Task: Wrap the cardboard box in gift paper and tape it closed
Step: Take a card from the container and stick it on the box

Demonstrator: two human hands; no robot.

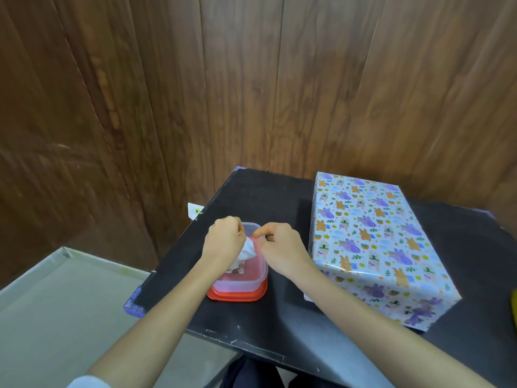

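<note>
A box covered in white gift paper with purple and orange animal prints stands on the right half of the black table. To its left sits a clear plastic container on a red lid. Over that container, my left hand and my right hand both pinch a crumpled white scrap of paper. Another printed scrap lies inside the container. Neither hand touches the wrapped box.
A wood-panelled wall rises right behind the table. The table's left edge drops to a grey floor. A yellow thing shows at the far right edge. My dark trouser leg is below the front edge.
</note>
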